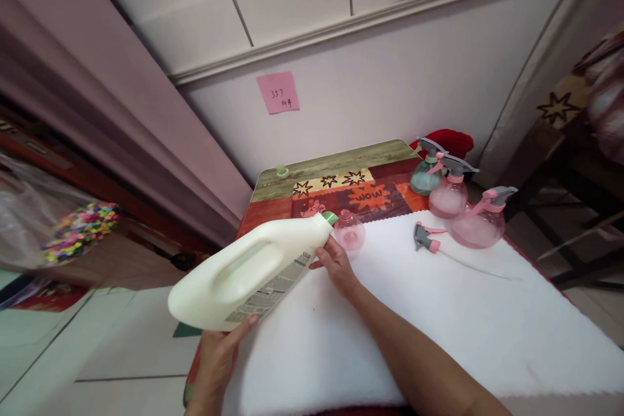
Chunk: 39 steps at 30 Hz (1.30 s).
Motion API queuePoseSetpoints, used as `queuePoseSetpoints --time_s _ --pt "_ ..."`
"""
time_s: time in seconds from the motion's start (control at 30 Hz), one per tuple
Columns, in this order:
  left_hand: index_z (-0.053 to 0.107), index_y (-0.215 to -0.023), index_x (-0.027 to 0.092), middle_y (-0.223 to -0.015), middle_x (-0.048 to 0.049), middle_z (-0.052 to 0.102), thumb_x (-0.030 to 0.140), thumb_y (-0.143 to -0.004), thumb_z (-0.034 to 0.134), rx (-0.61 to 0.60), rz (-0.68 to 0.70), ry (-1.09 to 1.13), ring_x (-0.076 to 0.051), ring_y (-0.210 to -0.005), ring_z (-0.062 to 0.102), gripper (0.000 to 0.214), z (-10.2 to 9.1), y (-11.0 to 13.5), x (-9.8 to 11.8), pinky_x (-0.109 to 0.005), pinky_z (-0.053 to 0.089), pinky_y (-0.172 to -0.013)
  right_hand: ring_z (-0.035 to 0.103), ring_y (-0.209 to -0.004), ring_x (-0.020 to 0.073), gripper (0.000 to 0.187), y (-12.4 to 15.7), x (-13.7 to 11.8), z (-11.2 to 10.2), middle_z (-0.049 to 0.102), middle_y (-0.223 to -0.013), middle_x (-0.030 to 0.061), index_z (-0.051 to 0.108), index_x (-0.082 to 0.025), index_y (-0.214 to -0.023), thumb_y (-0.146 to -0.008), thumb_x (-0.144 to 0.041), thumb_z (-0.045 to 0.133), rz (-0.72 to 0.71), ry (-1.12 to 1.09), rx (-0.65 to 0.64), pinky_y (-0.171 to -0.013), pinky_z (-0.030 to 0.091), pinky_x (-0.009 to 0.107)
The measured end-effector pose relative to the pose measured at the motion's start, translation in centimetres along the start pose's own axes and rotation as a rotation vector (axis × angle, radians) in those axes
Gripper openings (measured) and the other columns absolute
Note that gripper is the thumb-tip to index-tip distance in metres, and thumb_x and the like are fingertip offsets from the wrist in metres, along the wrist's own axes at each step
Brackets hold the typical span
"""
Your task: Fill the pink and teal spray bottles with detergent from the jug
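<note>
A large cream-white detergent jug (pixel 253 266) with a green spout (pixel 329 217) is tipped over to the right. My left hand (pixel 219 344) supports its base end from below, thumb on the label side. My right hand (pixel 336 263) grips the jug near its neck. The spout is close to the mouth of an open pink transparent bottle (pixel 350 234), which stands on the white cloth (pixel 341 338); whether they touch, I cannot tell. To the right of it lies a loose grey and pink spray head (pixel 427 238) with a long clear tube.
Two pink spray bottles (pixel 480 221) and a green spray bottle (pixel 425 177) stand at the table's right side. A small light-green cap (pixel 282 171) sits at the back left. A pink note (pixel 277 92) is on the wall behind the patterned table (pixel 336 166).
</note>
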State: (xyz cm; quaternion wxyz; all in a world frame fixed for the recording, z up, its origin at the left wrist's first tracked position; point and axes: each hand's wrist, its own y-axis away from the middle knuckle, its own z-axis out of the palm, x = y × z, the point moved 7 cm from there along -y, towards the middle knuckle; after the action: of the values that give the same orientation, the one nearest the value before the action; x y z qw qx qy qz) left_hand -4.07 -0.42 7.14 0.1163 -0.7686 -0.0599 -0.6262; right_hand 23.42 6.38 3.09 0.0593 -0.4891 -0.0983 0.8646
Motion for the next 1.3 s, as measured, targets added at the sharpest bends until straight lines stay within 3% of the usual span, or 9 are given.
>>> queuePoseSetpoints --time_s 0.13,0.43,0.97,1.3 --pt "0.068 -0.126 0.025 -0.113 -0.0058 0.077 0.023 -0.054 0.091 -0.046 -0.059 0.147 -0.032 -0.119 0.066 0.075 0.7 -0.4 0.3 -0.046 0.047 -0.110 0.065 -0.091 0.0195 0.045 -0.1 -0.4 -0.3 0.068 -0.109 0.0047 0.060 -0.024 -0.122 -0.088 -0.052 0.066 -0.011 -0.015 0.034 -0.068 0.065 0.034" --pt "0.068 -0.126 0.022 -0.110 -0.0068 0.078 0.023 -0.052 0.093 -0.009 -0.068 0.173 -0.032 -0.112 0.069 0.078 1.7 -0.5 3.0 -0.044 0.054 -0.104 0.066 -0.094 0.0216 0.046 -0.3 -1.0 -0.7 0.069 -0.104 0.0051 0.061 -0.023 -0.117 -0.083 -0.053 0.070 0.010 -0.024 0.066 -0.074 0.065 0.038" --pt "0.076 -0.102 0.017 -0.097 -0.0089 0.080 0.023 -0.044 0.095 0.004 -0.096 0.156 -0.035 -0.105 0.071 0.061 1.2 -1.0 3.4 -0.047 0.056 -0.099 0.067 -0.093 0.0219 0.047 -0.3 -1.2 -1.0 0.070 -0.103 0.0052 0.061 -0.022 -0.118 -0.084 -0.054 0.069 0.019 -0.029 0.093 -0.072 0.064 0.038" --pt "0.073 -0.111 0.017 -0.100 -0.0072 0.079 0.021 -0.045 0.094 0.017 -0.065 0.145 -0.032 -0.104 0.072 0.069 1.3 -1.3 4.2 -0.045 0.057 -0.097 0.065 -0.091 0.0209 0.046 -0.5 -1.1 -1.2 0.069 -0.100 0.0043 0.062 -0.022 -0.115 -0.083 -0.055 0.070 0.012 -0.031 0.100 -0.072 0.064 0.038"
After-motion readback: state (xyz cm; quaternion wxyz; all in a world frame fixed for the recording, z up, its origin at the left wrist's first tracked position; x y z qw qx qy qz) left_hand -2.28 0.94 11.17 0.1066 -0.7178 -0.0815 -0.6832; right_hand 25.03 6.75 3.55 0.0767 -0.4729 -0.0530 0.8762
